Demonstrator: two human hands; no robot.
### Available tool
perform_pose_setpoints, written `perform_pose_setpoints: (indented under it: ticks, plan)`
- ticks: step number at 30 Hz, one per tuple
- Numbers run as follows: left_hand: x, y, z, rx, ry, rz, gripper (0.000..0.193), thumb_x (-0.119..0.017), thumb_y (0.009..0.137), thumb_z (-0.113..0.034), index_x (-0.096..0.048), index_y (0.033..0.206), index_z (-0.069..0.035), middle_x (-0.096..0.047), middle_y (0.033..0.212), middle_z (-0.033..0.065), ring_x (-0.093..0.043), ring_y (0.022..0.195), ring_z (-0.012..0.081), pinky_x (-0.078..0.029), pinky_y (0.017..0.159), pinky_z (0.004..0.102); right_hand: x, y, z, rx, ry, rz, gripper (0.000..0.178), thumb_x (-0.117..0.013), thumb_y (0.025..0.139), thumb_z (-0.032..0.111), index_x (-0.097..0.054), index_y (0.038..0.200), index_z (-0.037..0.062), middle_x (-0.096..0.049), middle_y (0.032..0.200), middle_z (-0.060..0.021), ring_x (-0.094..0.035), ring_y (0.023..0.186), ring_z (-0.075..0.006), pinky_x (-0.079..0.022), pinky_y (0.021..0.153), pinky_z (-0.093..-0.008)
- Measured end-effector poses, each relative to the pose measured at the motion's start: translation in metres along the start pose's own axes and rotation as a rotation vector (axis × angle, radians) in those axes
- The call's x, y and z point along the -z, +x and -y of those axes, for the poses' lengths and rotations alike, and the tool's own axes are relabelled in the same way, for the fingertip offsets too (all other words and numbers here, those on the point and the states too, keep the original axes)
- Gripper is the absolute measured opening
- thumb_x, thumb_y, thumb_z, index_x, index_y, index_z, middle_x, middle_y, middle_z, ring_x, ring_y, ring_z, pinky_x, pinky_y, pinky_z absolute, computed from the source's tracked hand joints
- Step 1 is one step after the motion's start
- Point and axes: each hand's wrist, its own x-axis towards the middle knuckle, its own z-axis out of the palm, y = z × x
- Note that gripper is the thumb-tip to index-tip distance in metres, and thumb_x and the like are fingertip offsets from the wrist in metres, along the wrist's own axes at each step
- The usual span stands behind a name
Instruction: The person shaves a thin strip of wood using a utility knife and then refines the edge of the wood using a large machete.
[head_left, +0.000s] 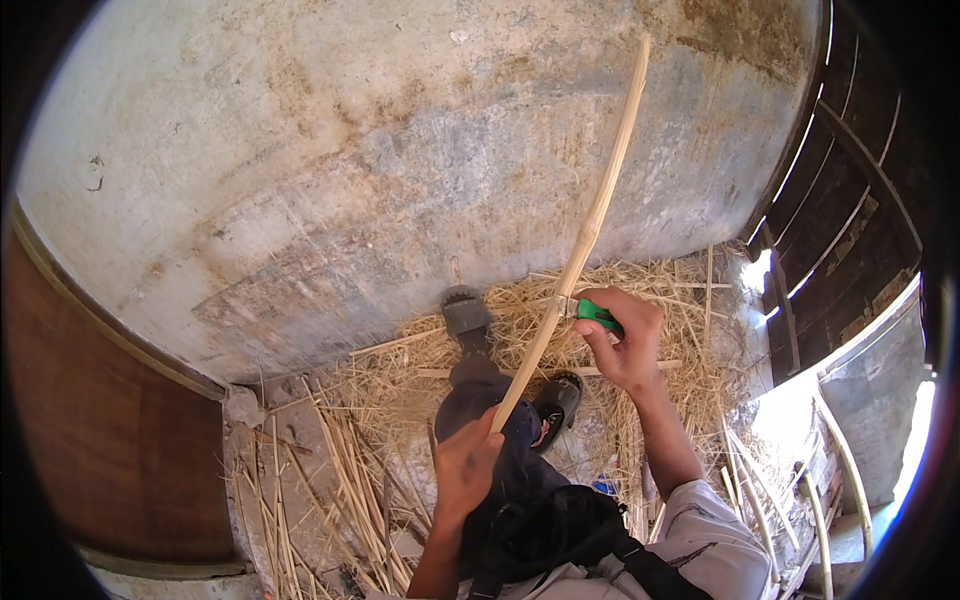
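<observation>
My left hand [467, 462] is closed round the lower end of a long pale strip of bamboo or wood [597, 215]. The strip slants up and away to the right, its far end in front of the wall. Gripped in my right hand [628, 335] is a cutting tool with a green handle [598, 317]. Its metal end [565, 306] touches the strip near the middle of its length. The exact kind of cutter is partly hidden by my fingers.
Pale shavings [395, 385] cover the floor round my shoes [560, 405]. Long thin strips [345, 470] lie at the lower left, and poles [848, 450] lean at the lower right. A stained wall [380, 170] stands ahead, with a brown door panel [120, 410] at left.
</observation>
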Motion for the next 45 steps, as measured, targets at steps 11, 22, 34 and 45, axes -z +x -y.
perform_pose_setpoints:
  ticks: [11, 22, 34, 45]
  plan:
    - [-0.003, -0.014, 0.0, -0.001, 0.025, -0.028, 0.032, -0.065, 0.101, -0.006, -0.067, 0.13, 0.006, -0.065, 0.084, 0.0157, -0.06, 0.072, 0.017, -0.049, 0.068, 0.0316, -0.002, 0.004, -0.001, 0.092, -0.117, -0.027, 0.026, -0.086, 0.083, 0.022, -0.076, 0.1, 0.0044, -0.074, 0.081, -0.0104, -0.072, 0.068, -0.0266, -0.054, 0.062, -0.0334]
    - [0.009, -0.027, 0.002, 0.145, 0.079, -0.009, 0.036, -0.064, 0.104, -0.012, -0.065, 0.134, 0.007, -0.072, 0.093, 0.0106, -0.058, 0.078, 0.0099, -0.047, 0.07, 0.0269, -0.022, 0.006, -0.037, 0.06, -0.203, -0.16, 0.021, -0.084, 0.087, 0.023, -0.077, 0.097, 0.0053, -0.076, 0.085, -0.0111, -0.073, 0.068, -0.0274, -0.055, 0.06, -0.0337]
    - [0.015, -0.032, -0.01, 0.168, 0.141, -0.063, 0.037, -0.064, 0.105, -0.013, -0.065, 0.136, 0.007, -0.062, 0.08, -0.0003, -0.052, 0.069, 0.0074, -0.041, 0.061, 0.0253, -0.046, -0.004, -0.042, 0.031, -0.241, -0.201, 0.024, -0.082, 0.09, 0.027, -0.076, 0.1, 0.0065, -0.076, 0.085, -0.0098, -0.072, 0.066, -0.027, -0.055, 0.059, -0.0345]
    - [0.006, -0.034, -0.002, 0.098, 0.024, -0.084, 0.036, -0.064, 0.104, -0.009, -0.065, 0.138, 0.002, -0.06, 0.084, -0.0047, -0.047, 0.072, 0.0038, -0.039, 0.063, 0.0224, -0.061, -0.012, -0.035, -0.142, -0.16, -0.234, 0.024, -0.082, 0.09, 0.024, -0.076, 0.102, 0.0048, -0.075, 0.08, -0.0111, -0.073, 0.065, -0.0241, -0.055, 0.06, -0.0336]
